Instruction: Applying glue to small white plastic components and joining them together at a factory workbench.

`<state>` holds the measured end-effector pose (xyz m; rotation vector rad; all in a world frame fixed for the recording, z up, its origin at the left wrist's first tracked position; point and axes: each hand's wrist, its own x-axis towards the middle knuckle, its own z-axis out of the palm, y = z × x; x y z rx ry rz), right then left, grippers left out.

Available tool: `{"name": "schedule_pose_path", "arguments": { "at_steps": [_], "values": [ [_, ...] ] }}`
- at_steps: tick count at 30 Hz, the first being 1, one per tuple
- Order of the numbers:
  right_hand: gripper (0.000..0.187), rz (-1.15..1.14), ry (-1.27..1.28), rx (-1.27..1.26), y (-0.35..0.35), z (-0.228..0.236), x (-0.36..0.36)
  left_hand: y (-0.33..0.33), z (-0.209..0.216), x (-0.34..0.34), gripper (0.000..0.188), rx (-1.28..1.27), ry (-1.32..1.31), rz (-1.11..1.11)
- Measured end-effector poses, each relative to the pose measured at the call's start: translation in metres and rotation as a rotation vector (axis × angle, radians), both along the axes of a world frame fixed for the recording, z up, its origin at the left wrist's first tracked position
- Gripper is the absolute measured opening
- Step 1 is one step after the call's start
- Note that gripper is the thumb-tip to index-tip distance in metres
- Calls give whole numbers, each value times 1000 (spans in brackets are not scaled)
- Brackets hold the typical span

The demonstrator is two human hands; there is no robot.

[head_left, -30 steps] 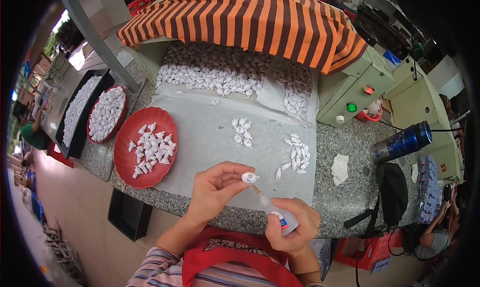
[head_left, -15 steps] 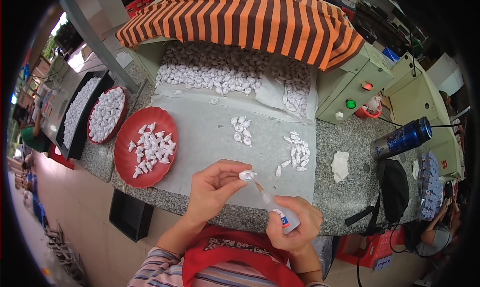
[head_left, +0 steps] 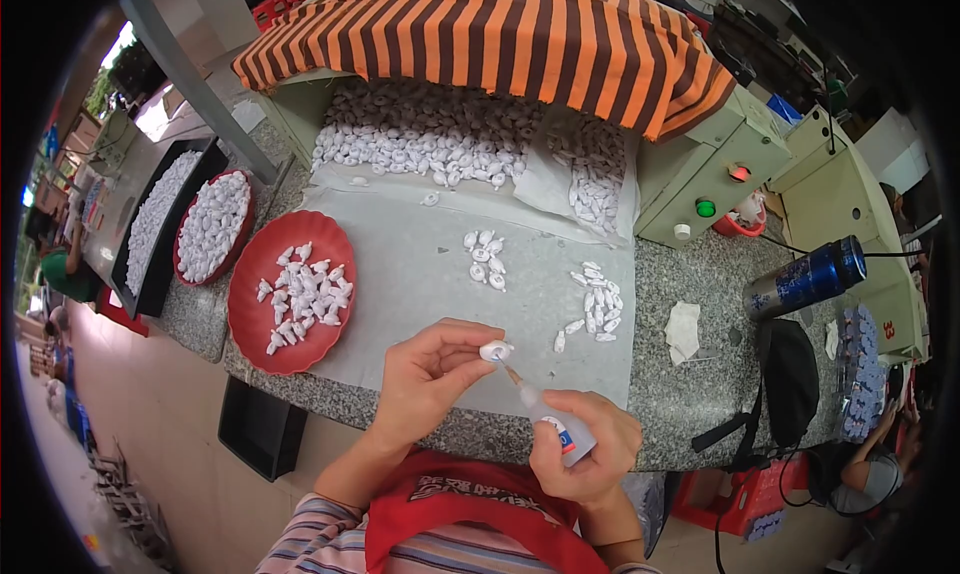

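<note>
Between the fingertips of my left hand [head_left: 428, 379] is a small white molded piece [head_left: 494, 351], pinched above the near edge of the table. My right hand [head_left: 592, 446] is closed round a translucent squeeze bottle [head_left: 566, 429] with a blue and red label. The bottle's thin nozzle [head_left: 512, 374] slants up to the piece, its tip at or very near the surface. Beyond my hands, a small group of rounded white pieces [head_left: 487, 258] lies on the pale sheet [head_left: 400, 274]. A second group of slimmer white pieces [head_left: 602, 304] lies to its right.
A red plate [head_left: 250, 319] with white pieces stands at left, beside a full red bowl [head_left: 245, 239] and black tray [head_left: 150, 299]. A box under a striped cloth [head_left: 480, 34] covers many more pieces. At right are a blue bottle [head_left: 810, 277] and black pouch [head_left: 788, 374].
The bottle in my right hand has shifted very slightly, its nozzle staying close to the white piece. My left hand keeps its pinch in nearly the same place.
</note>
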<state>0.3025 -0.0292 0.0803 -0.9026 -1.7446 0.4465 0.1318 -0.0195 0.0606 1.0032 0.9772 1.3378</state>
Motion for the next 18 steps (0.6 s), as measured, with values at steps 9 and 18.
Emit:
{"name": "schedule_pose_path", "arguments": {
  "at_steps": [9,18],
  "values": [
    [32,-287,605,-812,24,-24,36,7,-18,2,24,91,191,60],
    [29,-643,-594,-655,112,-97,39,5,-21,8,22,-43,120,18]
  ]
}}
